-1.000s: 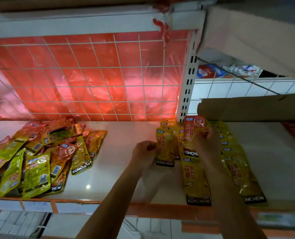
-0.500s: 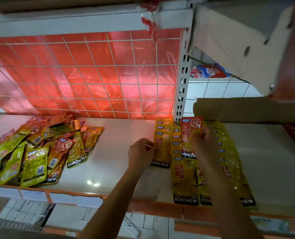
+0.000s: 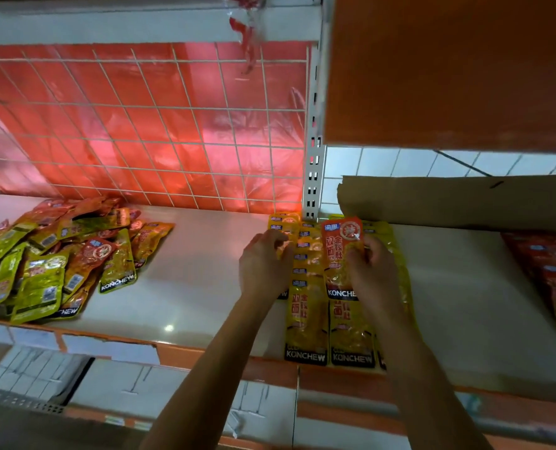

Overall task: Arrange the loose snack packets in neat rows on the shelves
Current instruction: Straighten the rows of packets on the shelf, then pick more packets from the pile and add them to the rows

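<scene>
The upright post [image 3: 314, 177] is white with paired black slots. Left of the post, a white square-mesh wire grid [image 3: 159, 108] covers a red plastic sheet [image 3: 205, 164]. Right of the post, the wall tiles [image 3: 377, 162] are white with dark joints, the cardboard [image 3: 458, 203] is brown and the panel [image 3: 448, 69] is orange.

In front of the post, the yellow packets [image 3: 305, 319] carry red characters and a black band lettered white. The orange-red packet [image 3: 341, 254] repeats this layout. Far left of the post, the loose pile of packets [image 3: 59, 261] mixes yellow-green, orange and red. The shelf [image 3: 198, 280] is off-white, edged orange.
</scene>
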Tool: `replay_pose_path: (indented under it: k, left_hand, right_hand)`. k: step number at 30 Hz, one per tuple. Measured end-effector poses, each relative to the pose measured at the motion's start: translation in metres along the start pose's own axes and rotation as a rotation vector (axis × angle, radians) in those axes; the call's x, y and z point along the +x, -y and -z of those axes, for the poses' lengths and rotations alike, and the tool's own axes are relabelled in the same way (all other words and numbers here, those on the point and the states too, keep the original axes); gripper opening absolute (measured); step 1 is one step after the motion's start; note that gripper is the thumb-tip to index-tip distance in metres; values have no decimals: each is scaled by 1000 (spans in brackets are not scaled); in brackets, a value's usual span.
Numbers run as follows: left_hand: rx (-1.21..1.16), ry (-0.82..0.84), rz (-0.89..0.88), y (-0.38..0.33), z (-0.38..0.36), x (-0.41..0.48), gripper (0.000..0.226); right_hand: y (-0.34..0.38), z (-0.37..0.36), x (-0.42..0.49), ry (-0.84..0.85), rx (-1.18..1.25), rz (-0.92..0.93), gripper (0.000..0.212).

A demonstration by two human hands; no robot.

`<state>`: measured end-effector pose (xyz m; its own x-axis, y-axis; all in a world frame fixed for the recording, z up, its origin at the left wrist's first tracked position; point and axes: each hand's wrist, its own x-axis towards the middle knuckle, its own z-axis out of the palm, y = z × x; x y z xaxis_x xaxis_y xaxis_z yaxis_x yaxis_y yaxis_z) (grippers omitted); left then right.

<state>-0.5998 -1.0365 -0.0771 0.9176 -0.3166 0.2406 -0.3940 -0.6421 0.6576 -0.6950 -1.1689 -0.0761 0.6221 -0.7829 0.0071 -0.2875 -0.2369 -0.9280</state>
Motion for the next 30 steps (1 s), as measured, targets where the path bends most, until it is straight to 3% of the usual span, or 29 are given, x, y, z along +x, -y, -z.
replay_pose_path:
  k: [5, 11, 14, 17, 19, 23, 30]
  left_hand:
    - [-151, 93, -167, -35, -14, -16, 23]
    - [-322, 281, -141, -63, -37, -32, 32]
    - [-424, 422, -83, -76, -54, -41, 39]
    - [-470, 461, -50, -93, -71, -49, 42]
    - [-497, 494, -29, -107, -83, -52, 37]
    - [-568, 548, 25, -147, -112, -62, 6]
    - [-572, 607, 133, -213, -177, -93, 8]
  right_hand:
    - [-4, 12, -9, -59, 32, 8, 11]
    - [-13, 40, -18, -165, 56, -48, 27]
    - [-24, 58, -20, -219, 49, -59, 29]
    - [-37, 79, -17, -250, 15, -67, 27]
    - [-45, 97, -13, -253, -10, -54, 27]
    - [-58, 142, -2, -247, -60, -13, 24]
    - [-95, 237, 16, -293, -150, 59, 13]
